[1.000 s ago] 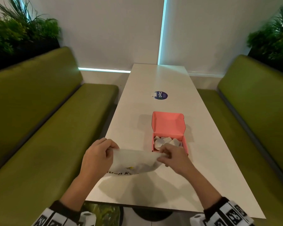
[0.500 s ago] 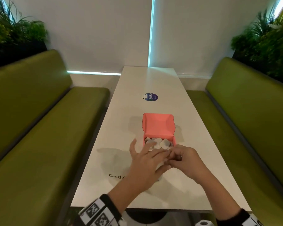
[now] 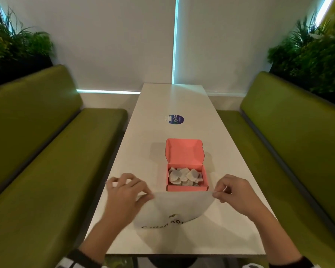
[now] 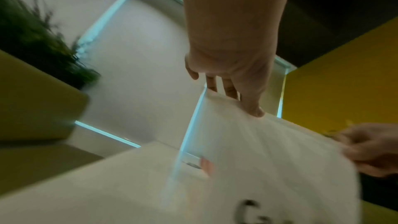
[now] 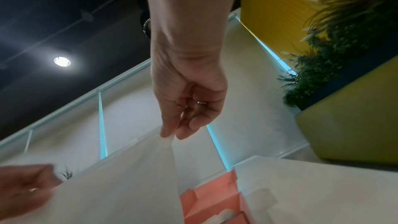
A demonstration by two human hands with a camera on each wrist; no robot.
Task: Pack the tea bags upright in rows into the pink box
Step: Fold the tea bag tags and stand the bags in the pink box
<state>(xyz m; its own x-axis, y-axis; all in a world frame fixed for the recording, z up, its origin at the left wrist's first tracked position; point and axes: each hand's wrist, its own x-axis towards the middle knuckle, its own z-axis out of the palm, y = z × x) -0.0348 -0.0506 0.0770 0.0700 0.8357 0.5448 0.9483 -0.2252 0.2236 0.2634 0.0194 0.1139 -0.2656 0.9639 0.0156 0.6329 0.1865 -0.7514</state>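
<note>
Pink box (image 3: 187,187) standing open a little right of the desk's (image 3: 162,105) centre line, toward the near edge, lid tipped back. Tea bags (image 3: 185,176) already inside, though lying jumbled and overlapping rather than upright in rows (exact count impossible to tell). Just in front of the box, a white plastic bag (image 3: 174,209) with dark lettering stretched wide between both hands. Left hand (image 3: 127,198) pinching the bag's top left corner, thumb (image 4: 253,108) pressed on the film. Right hand (image 3: 235,192) gripping the opposite corner, fingers (image 5: 170,129) closed on the film in a tight pinch. No loose tea bags visible on the desk; whether any remain in the bag cannot be told. Judged from this: transfer into the box largely done, sorting into neat standing rows not yet begun.
</note>
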